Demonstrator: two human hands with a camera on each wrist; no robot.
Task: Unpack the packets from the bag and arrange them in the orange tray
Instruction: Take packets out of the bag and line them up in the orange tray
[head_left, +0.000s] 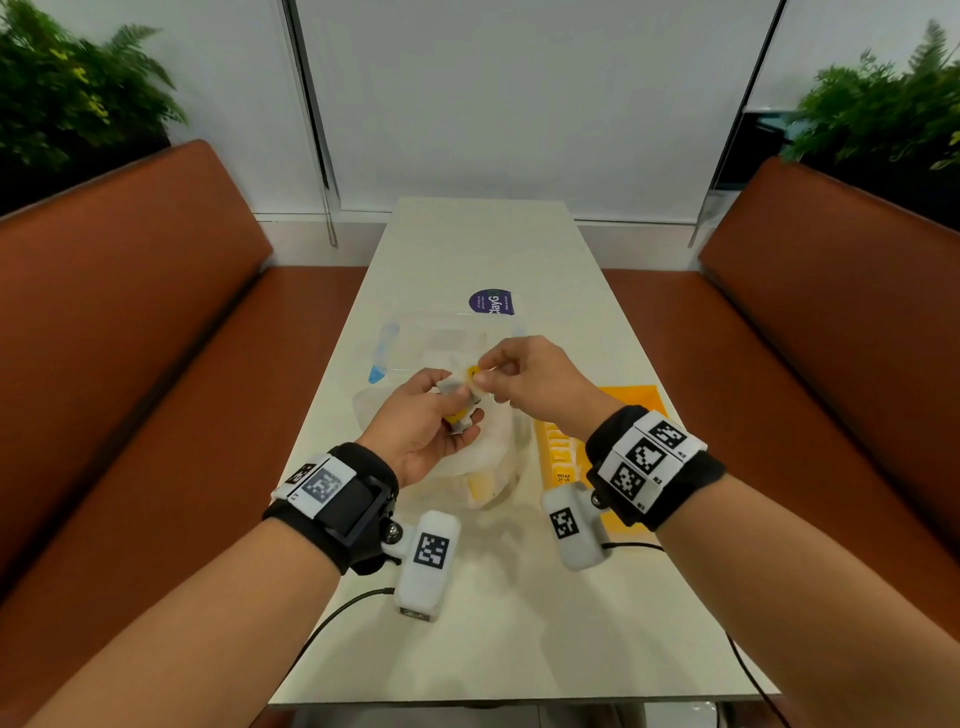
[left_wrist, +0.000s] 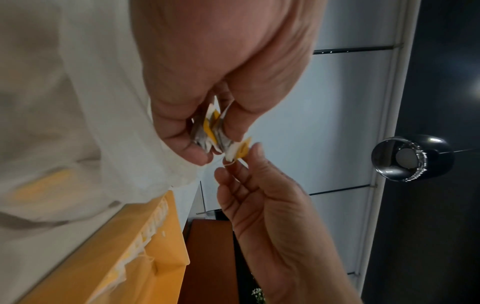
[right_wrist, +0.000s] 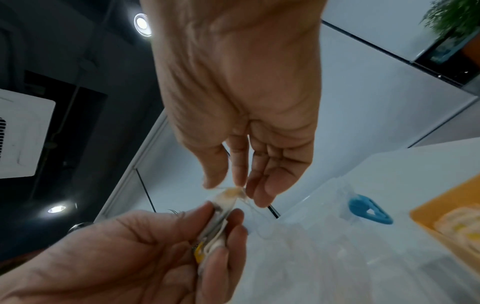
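Observation:
My left hand (head_left: 436, 410) grips a small stack of white-and-yellow packets (head_left: 460, 408) above the translucent white bag (head_left: 488, 457) on the table. My right hand (head_left: 506, 371) pinches the yellow-tipped end of one packet (head_left: 474, 375) at the top of that stack. In the left wrist view the packets (left_wrist: 210, 129) sit between thumb and fingers, and the pinched packet (left_wrist: 239, 151) sticks out toward my right hand (left_wrist: 249, 170). The right wrist view shows the same pinch on the packet (right_wrist: 228, 195). The orange tray (head_left: 631, 397) lies to the right, with several packets (head_left: 558, 457) lined up in it.
A clear zip bag (head_left: 441, 343) with a blue slider (head_left: 382, 358) lies behind the hands, beside a purple round sticker (head_left: 491, 302). Orange benches (head_left: 130, 322) flank the pale table (head_left: 519, 623). Cables run off the wrist cameras over the near table.

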